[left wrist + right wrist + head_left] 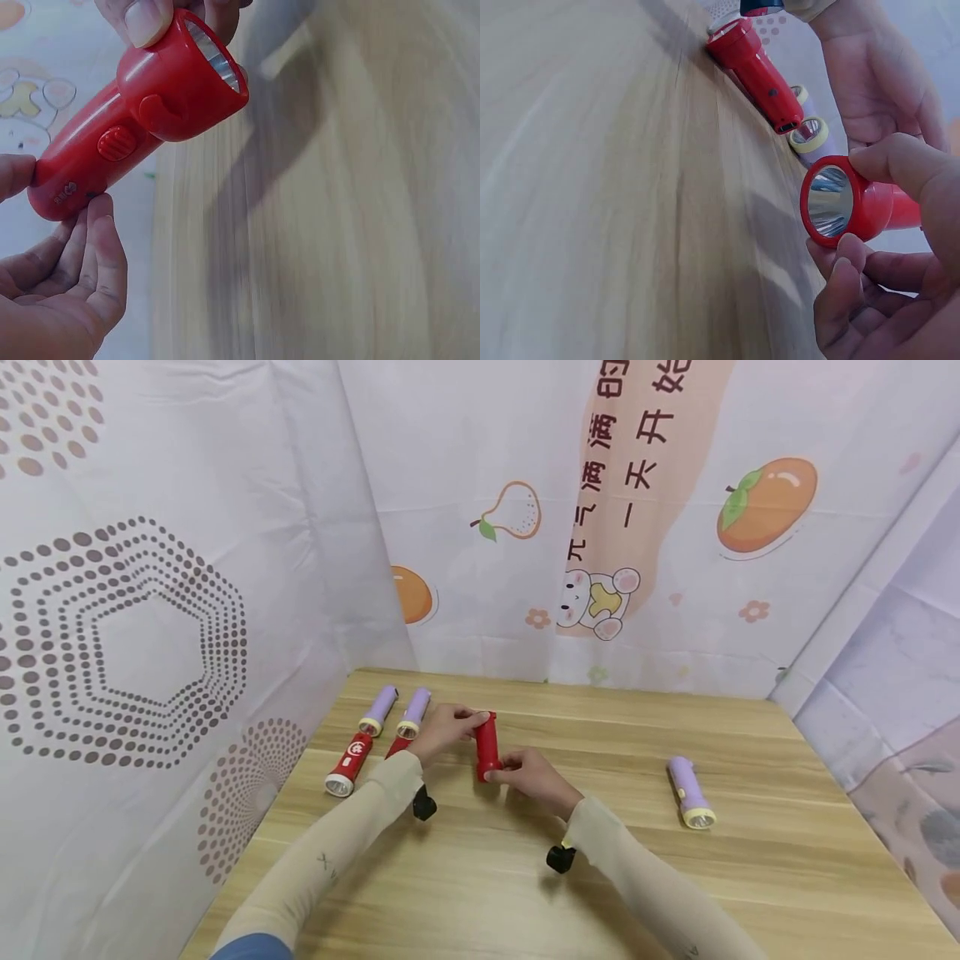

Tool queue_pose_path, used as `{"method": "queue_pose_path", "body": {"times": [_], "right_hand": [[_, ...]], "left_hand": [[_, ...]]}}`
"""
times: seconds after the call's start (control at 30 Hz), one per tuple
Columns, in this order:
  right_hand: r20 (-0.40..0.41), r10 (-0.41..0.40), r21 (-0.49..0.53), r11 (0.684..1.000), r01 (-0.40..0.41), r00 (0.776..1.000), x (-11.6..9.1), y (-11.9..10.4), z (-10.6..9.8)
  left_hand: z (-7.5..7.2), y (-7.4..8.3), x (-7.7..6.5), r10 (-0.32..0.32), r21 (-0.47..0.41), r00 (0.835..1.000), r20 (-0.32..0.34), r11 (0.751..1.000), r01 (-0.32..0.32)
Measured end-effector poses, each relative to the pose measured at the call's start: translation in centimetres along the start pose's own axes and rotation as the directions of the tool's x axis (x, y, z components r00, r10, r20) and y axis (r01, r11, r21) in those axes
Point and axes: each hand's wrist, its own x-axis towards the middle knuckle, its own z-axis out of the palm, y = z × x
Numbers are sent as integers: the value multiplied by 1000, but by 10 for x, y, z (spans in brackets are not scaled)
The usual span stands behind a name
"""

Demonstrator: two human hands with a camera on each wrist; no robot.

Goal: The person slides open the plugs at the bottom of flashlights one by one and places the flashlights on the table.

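Between both hands, a red flashlight (487,747) is held up above the wooden table. My left hand (446,729) pinches its tail end with thumb and fingers, as the left wrist view shows from below. At the lens end, my right hand (531,774) grips the wide head between thumb and fingertips. A ribbed switch (117,143) is visible along the barrel in the left wrist view. The right wrist view looks into the shiny reflector (829,201) inside its red rim.
On the table's left lie two purple flashlights (381,707), a red one with a white rim (349,765) and another red flashlight (759,79), partly hidden by the left arm in the head view. One more purple flashlight (688,789) lies at right. Printed curtains stand behind.
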Motion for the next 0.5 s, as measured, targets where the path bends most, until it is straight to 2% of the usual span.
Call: {"method": "queue_pose_path", "body": {"times": [0.13,0.27,0.5], "right_hand": [[21,-12,-13,1000,12,1000,-8,6,-8],[31,11,-30,1000,-10,999,-16,16,-15],[11,37,-87,996,-36,999,-36,27,-25]], "left_hand": [[9,5,-6,10,-16,1000,29,1000,-9],[18,5,-10,19,-25,998,53,1000,-18],[38,7,-16,47,-22,993,111,999,-45]]}}
